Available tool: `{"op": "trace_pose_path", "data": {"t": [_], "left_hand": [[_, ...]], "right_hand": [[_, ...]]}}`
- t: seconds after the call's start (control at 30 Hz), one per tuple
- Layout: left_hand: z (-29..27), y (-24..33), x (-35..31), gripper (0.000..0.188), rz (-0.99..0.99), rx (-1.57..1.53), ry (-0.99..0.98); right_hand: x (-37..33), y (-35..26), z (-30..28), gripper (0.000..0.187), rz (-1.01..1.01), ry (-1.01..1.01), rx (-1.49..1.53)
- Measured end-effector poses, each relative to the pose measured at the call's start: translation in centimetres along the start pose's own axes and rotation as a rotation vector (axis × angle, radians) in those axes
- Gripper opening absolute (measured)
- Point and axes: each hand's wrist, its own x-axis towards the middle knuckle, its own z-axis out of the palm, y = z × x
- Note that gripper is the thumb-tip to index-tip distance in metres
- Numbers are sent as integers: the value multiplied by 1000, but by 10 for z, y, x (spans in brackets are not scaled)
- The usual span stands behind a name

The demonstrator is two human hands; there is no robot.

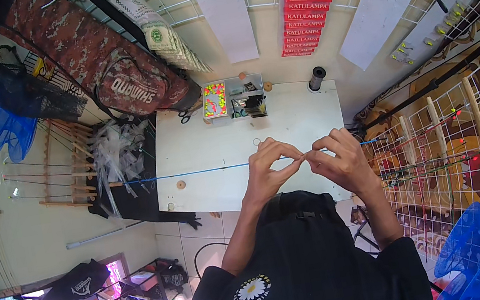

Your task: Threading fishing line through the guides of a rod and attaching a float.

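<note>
- Head view, far left: blue net [9, 130] and dark mesh net [32, 88] hanging by the wall.
- Camo bag [113, 63] slanting down, lower end near the desk's [208, 148] far left corner.
- Clear plastic bags [120, 153] in a crumpled heap just beyond the desk's left edge.
- Thin blue rod [205, 170] starts near that heap, runs roughly level across the desk, passes by both hands, comes out past the right one.
- Tan disc [181, 184] on the desk, left part, just nearer than the rod.
- Scissors [186, 116] near far edge; beside them, box of bright small pieces [214, 99] touching a compartment tray [234, 83].
- Left hand [273, 160]: thumb and index tips pinching the rod, other fingers curled.
- Right hand [339, 159]: thumb and index tips pinching it too, just beside the left's tips; any finer bit between them too small to tell.
- Black cylinder [316, 78] upright, far right corner of desk.
- White wire rack [434, 144] on right, thin rods with bright tips [455, 112] against it; another blue net [479, 250] below.
</note>
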Motion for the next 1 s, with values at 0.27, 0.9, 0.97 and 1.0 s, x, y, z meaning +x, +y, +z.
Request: {"op": "trace_pose_path", "data": {"t": [0.27,0.9,0.97,1.0], "left_hand": [[1,0,1,22,-154,-77,-65],[-8,10,9,24,-438,-348,-255],[-10,10,10,24,-495,-389,-265],[-10,9,10,24,-494,-389,-263]], "right_hand": [[-1,-1,3,25,44,57,1],[2,-2,1,20,85,45,-56],[2,-3,0,20,86,39,-58],[3,-3,0,20,87,35,-60]]}}
